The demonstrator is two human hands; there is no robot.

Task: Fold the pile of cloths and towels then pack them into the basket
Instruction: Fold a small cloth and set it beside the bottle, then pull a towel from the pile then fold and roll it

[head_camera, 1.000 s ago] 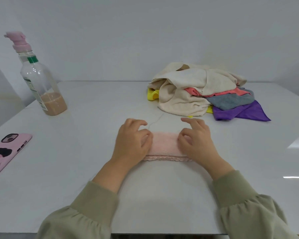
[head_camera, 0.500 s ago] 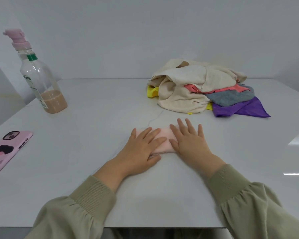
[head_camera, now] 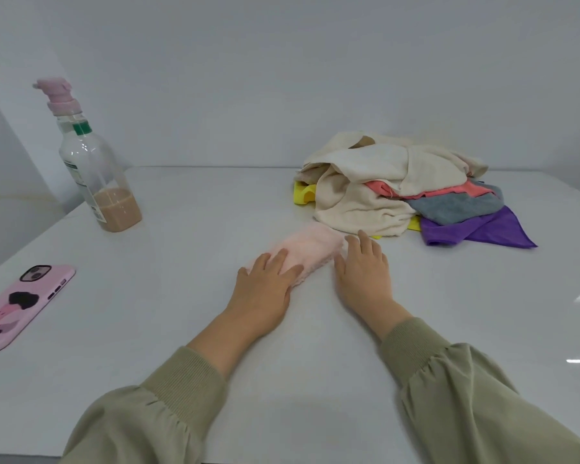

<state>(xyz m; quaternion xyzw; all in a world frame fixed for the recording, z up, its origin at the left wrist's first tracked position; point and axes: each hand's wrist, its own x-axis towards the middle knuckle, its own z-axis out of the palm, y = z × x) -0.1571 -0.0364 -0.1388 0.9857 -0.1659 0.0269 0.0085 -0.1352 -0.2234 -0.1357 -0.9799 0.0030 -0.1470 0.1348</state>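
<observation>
A folded pale pink fluffy cloth point(head_camera: 310, 247) lies slanted on the white table, its far end close to the pile. My left hand point(head_camera: 265, 289) rests flat on its near left end with straight fingers. My right hand point(head_camera: 364, 271) lies flat beside its right edge, fingers straight, touching the cloth's side. Behind it sits the unfolded pile: cream towels point(head_camera: 379, 182) on top, a coral cloth point(head_camera: 449, 189), a grey cloth point(head_camera: 456, 207), a purple cloth point(head_camera: 476, 229). Something yellow point(head_camera: 303, 194) shows under the pile; I cannot tell whether it is the basket.
A clear bottle point(head_camera: 94, 172) with a pink cap and brown liquid stands at the back left. A pink phone point(head_camera: 21, 303) lies at the left edge. The white table point(head_camera: 181, 296) ends at a wall behind the pile.
Both hands went from curled on the pink cloth to flat. The cloth has slid away from me toward the pile and now lies slanted; my right hand is beside it.
</observation>
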